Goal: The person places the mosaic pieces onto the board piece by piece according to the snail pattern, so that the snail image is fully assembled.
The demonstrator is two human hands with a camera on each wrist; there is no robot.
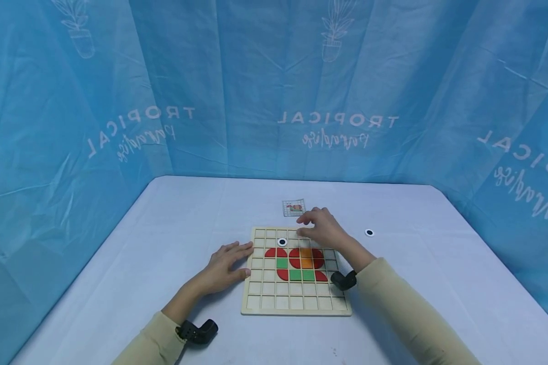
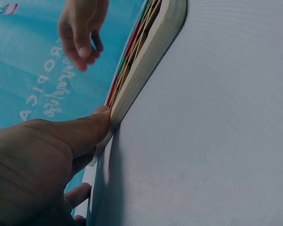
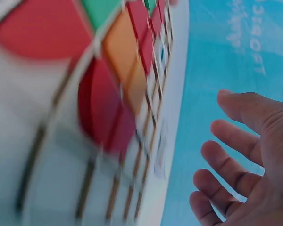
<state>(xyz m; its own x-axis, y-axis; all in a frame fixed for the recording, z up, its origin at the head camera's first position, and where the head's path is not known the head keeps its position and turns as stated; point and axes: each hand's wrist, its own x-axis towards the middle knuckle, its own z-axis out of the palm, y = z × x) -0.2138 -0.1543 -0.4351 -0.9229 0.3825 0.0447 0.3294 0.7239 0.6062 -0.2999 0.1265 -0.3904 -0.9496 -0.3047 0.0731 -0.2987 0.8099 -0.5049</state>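
Note:
A wooden grid board (image 1: 280, 303) lies on the white table, with red, green and orange tiles set in its middle cells. One round black-and-white eye piece (image 1: 281, 242) sits in an upper cell. My left hand (image 1: 226, 268) rests at the board's left edge; in the left wrist view its thumb (image 2: 92, 129) touches the rim. Above the board's far right part hovers my right hand (image 1: 324, 229), fingers loosely bent and holding nothing. The right wrist view shows those fingers (image 3: 226, 162) spread apart, off the orange tile (image 3: 125, 59) and the red tiles.
Just beyond the board lies a small pattern card (image 1: 294, 208) with a coloured picture on a grid. A second round eye piece (image 1: 369, 232) lies on the table to the right. Blue printed cloth (image 1: 255, 76) surrounds the table at the back and sides.

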